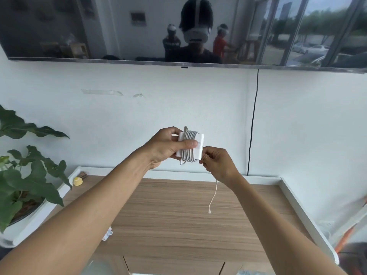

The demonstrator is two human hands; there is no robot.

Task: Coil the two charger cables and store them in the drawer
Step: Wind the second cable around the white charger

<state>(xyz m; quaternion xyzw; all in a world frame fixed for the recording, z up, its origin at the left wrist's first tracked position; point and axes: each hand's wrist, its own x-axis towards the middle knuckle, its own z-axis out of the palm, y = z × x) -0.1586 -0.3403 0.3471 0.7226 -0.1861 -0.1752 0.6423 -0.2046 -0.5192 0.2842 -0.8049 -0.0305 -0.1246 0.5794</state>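
A white charger brick (200,140) is held up in front of the wall, with its white cable (190,147) wound round it in several turns. My left hand (166,145) grips the brick, its thumb pressing across the windings. My right hand (217,162) pinches the cable at the brick's lower right corner. The loose cable end (212,197) hangs down from that hand over the wooden cabinet top (178,215). A small white object (108,233) lies partly hidden under my left forearm; I cannot tell what it is. Drawer fronts (174,264) show at the bottom edge.
A large leafy plant in a white pot (25,185) stands at the left. A small yellow object (77,181) sits at the cabinet's back left corner. A wall-mounted TV (178,30) hangs above, with a black cord (253,124) running down the wall. A white raised rim (303,211) borders the cabinet top.
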